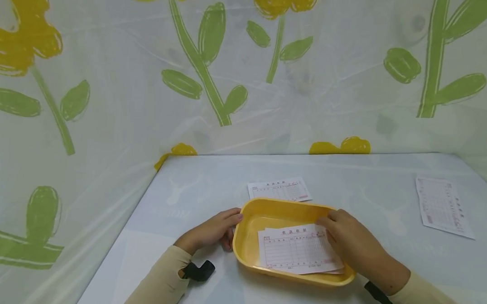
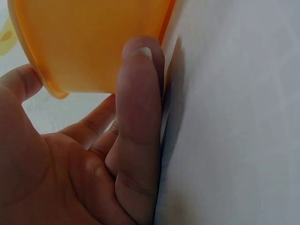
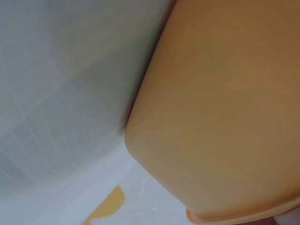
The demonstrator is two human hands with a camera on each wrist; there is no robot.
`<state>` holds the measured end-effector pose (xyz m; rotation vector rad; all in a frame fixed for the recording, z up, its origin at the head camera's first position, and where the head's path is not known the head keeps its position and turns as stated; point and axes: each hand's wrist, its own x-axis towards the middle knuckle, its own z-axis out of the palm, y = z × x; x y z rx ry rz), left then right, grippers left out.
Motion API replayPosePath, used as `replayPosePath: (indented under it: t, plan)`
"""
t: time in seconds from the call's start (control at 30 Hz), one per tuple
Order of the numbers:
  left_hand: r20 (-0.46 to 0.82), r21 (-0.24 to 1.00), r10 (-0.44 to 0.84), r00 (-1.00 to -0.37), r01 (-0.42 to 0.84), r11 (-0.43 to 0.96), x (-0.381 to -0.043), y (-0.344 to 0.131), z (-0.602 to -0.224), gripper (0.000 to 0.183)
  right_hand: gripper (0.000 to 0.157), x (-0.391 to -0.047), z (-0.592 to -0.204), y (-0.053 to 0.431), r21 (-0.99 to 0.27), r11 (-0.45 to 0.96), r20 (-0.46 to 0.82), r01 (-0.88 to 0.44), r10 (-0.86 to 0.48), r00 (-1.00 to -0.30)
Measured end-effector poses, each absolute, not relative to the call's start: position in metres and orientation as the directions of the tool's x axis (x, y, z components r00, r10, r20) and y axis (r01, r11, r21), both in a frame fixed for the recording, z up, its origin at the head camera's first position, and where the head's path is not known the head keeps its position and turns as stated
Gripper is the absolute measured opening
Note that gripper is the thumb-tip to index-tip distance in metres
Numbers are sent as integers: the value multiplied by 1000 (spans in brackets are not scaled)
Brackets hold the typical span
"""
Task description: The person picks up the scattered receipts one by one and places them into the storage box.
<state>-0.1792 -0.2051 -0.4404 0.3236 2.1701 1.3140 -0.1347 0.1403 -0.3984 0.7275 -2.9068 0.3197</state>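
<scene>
A yellow plastic tray [image 1: 261,215] with raised walls sits on the table in front of me. Inside it lie printed receipt slips [image 1: 292,251], stacked with their edges offset. My left hand [image 1: 215,230] holds the tray's left end; in the left wrist view the thumb [image 2: 29,79] meets the rim and another finger [image 2: 138,103] lies along the outer wall. Reaching over the right end, my right hand [image 1: 351,240] pinches the top slip near its upper right corner. Its fingertips are mostly hidden in the right wrist view, where the tray's outer wall [image 3: 225,112] fills much of the frame.
Behind the tray lies another receipt slip [image 1: 280,189], partly covered by the rim. A further slip [image 1: 445,206] lies turned sideways at the table's far right. A flower-patterned curtain [image 1: 311,105] hangs along the back and left sides of the table [image 1: 210,168].
</scene>
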Motion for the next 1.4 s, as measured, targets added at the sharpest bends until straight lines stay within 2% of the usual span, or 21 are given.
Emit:
replayPosePath:
  t: [0.3,0.9,1.17,1.4]
  plan:
    - [-348,865,473,-809,-82,495,-179,-205,-439,61,23,-137,-401,142,-146,848,208,-509,-477,-854]
    - [-351,868,483,-802,-84,490,-180,-203,-438,56,29,-136,-403,145,-125,835,232,-535,-500,-834]
    - [-346,870,482,-805,-84,485,-180,-203,-437,54,26,-138,-401,143,-146,857,186,-493,-466,-865]
    - [-355,862,463,-812,-93,499,-177,-204,-437,56,23,-138,-403,142,-164,849,187,-502,-473,-861]
